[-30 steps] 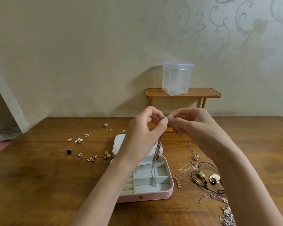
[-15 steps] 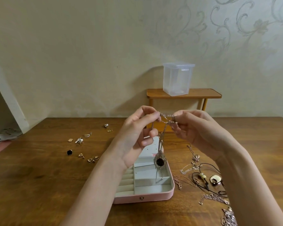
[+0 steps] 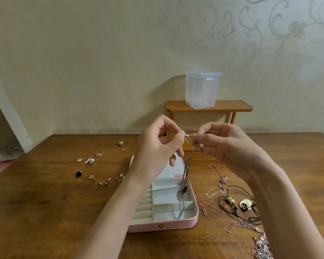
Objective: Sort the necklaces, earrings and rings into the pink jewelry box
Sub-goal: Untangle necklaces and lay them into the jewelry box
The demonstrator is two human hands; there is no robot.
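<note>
While I've got this one up in the air, quick rundown from left to right:

earrings (image 3: 94,170): loose bunch scattered on the wooden table (image 3: 45,212), well left of the box, not sorted yet
my left hand (image 3: 157,146): raised over the box, thumb and fingertip pinching the chain near its top
silver necklace (image 3: 184,186): strung between both my hands, dark-stone pendant and fringe dangling down over the box's right compartments
pink jewelry box (image 3: 163,224): open flat on the table in front of me, lid lying back
my right hand (image 3: 223,144): fingers curled, pinching the same chain just beside the left
other necklaces (image 3: 238,204): tangled pile on the table right of the box
clear plastic container (image 3: 202,89): on the little shelf (image 3: 232,106) by the wall
</note>
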